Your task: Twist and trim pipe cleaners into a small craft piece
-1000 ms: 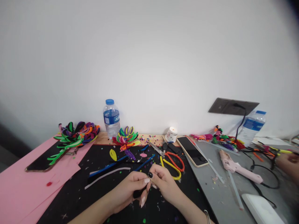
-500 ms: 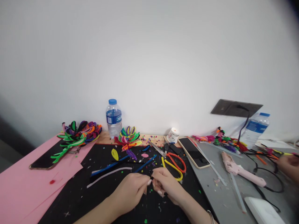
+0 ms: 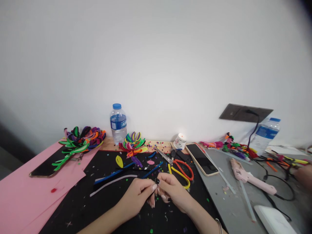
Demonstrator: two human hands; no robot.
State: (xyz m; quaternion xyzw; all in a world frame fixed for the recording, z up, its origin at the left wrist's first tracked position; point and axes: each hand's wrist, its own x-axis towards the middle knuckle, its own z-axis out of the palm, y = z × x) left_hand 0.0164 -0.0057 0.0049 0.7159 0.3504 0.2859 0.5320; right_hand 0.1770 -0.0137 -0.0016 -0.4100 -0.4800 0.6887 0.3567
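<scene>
Far L: dark phone [image 3: 45,165] on pink paper [image 3: 21,195], its upper end under a multicolored pipe-cleaner flower [image 3: 85,138]. Then, on black mat [image 3: 73,208] over table: white pipe cleaner [image 3: 109,183], blue pipe cleaner [image 3: 114,174] just behind it, yellow loop [image 3: 119,161], purple loop [image 3: 136,161]. Ctr: L hand [image 3: 141,195] and R hand [image 3: 170,191] meet fingertip to fingertip above mat, fingers curled in, narrow. Workpiece, if any, would be between tips; hidden, can't tell what either holds.

Handling (est.): pipe cleaners v. light, fuzzy, not slippery; wire core prob. bends and keeps shape. Strips: take mid-length; loops: pinch at pointed end, so pile isn't crushed.

R of hands: scissors [image 3: 183,170], blades parted, handles near R hand; then pale-cased phone [image 3: 202,159], pink glue gun [image 3: 258,182]. R edge: co-worker's hand [image 3: 304,175], blurred.
</scene>
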